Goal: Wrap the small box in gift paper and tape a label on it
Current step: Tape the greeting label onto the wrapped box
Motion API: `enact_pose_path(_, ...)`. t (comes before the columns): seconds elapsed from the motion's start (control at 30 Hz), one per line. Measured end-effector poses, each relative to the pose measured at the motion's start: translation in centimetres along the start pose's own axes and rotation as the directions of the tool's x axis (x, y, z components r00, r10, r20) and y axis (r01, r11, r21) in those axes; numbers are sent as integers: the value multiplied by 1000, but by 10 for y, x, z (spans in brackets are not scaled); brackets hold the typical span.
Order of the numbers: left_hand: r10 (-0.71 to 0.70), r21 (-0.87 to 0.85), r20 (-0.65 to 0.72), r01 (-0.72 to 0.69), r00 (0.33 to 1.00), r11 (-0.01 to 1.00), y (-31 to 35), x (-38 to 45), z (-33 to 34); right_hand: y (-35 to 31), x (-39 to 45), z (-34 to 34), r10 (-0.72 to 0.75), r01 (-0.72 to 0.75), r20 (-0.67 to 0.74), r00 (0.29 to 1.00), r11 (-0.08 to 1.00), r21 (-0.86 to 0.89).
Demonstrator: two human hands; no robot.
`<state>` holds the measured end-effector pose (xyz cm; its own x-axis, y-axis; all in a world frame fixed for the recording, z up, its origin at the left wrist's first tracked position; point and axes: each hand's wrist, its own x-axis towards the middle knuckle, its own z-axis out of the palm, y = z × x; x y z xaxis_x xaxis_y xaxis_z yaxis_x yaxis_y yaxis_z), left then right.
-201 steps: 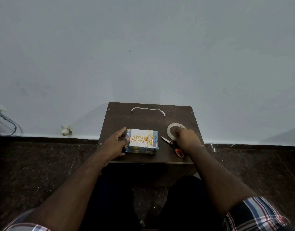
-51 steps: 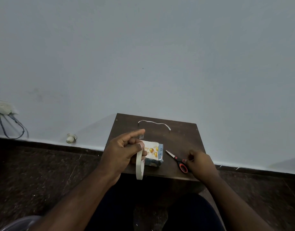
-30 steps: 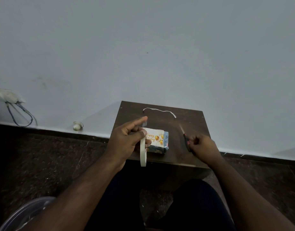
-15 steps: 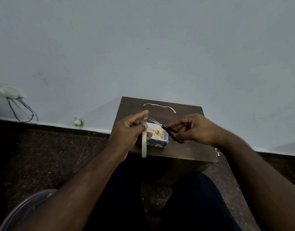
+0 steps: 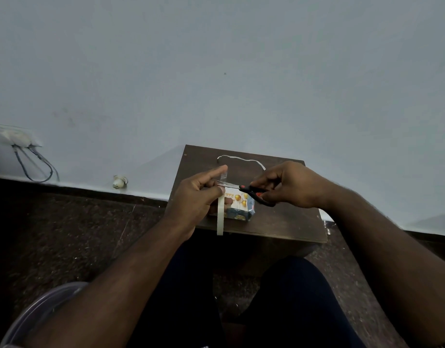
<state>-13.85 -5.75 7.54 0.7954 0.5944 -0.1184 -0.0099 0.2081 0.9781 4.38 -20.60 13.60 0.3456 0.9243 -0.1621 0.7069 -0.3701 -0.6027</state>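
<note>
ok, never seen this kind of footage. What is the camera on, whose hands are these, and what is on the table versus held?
There is no machine here: one wide-angle camera sits on a person's head and looks forward and down at their own two bare hands. In front stands a small dark brown wooden table against a pale wall. On it lie a small box wrapped in blue gift paper with a white birthday label and, further back, a thin white strip. The left hand holds a roll of clear tape on edge, with a short length pulled up to the forefinger. The right hand grips black-and-red scissors, whose blades reach across that pulled length of tape.
</note>
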Motion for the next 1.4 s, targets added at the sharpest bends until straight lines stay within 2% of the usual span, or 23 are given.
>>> enact_pose_path(0.27,1,19,8,-1,1000,1000,0,0,0,3,4,0,-15,14,-20,1000,996,-91)
enact_pose_path(0.7,8,47,-2,-8,1000,999,-6,3,-1,6,4,5,-26,20,-56,998,995,-93)
enact_pose_path(0.93,32,14,-31,-31,999,999,-1,0,-1,9,2,11,-3,1,-22,1000,996,-94)
enact_pose_path(1.1,26,2,-52,-26,998,1000,2,0,-1,28,-3,16,158,-152,-97,983,986,66)
enact_pose_path(1.2,22,6,-60,-21,998,1000,2,1,-2,64,-7,29,362,-344,-231,903,932,116)
enact_pose_path(1.3,19,7,-82,-19,996,1000,2,2,-4,100,-10,50,471,-499,-290,833,866,-25)
enact_pose_path(1.4,11,5,-80,-11,997,1000,1,1,-5,119,-10,69,525,-573,-289,801,812,-114)
